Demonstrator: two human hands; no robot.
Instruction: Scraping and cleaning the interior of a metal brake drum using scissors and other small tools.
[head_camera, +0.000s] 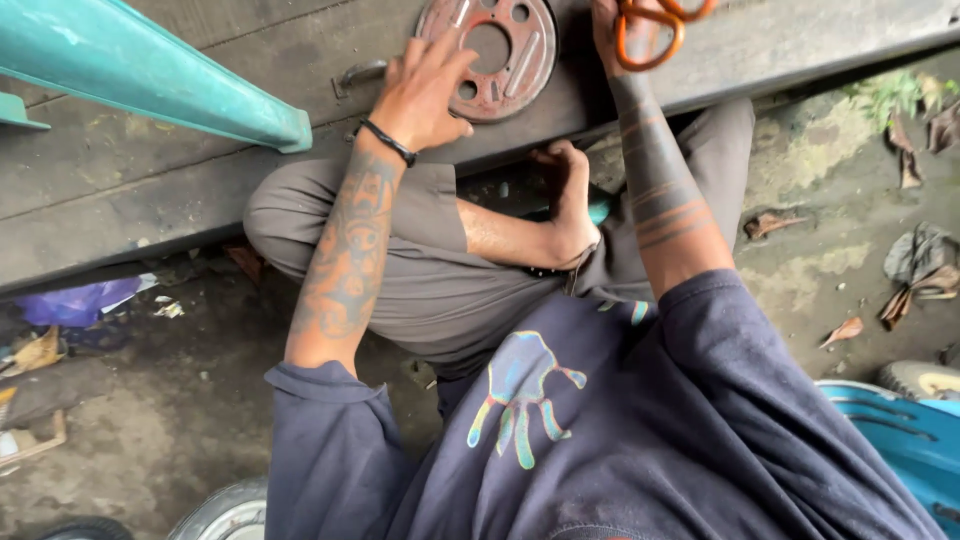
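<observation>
Head view, looking down. Left hand (425, 90), tattooed forearm, black band at the wrist, lies flat on a round rusty-red metal disc with a big centre hole and smaller holes and slots (500, 50). Fingers (445, 50) spread, tips resting on the left part of the disc, thumb out to the side by the disc's lower rim. No pinch.

Disc lies flat on a wide grey weathered wooden plank (150, 170) that crosses the top of the frame, near the plank's far edge, top centre.

Right hand (625, 30) at the top edge, partly cut off by the frame, striped tattoo bands along the forearm. It grips orange-handled scissors (650, 30), fingers through or around the loops; exact finger pose cannot tell, blades not visible. Scissors just right of the disc, above the plank.

Teal painted metal beam (150, 70) runs diagonally over the plank, top left, well apart from both hands.

Below the plank another person sits in grey trousers (430, 280); their bare hand (565, 200) reaches up to the plank's underside, fingers curled, near a teal-handled thing that is mostly hidden.

The wearer's dark blue shirt with a multicoloured hand print (520, 400) fills the bottom. Dirty concrete ground (820, 260) with dry brown leaves (845, 330) at right, purple plastic scrap (75, 300) at left, blue plastic panel (900, 430) bottom right.
</observation>
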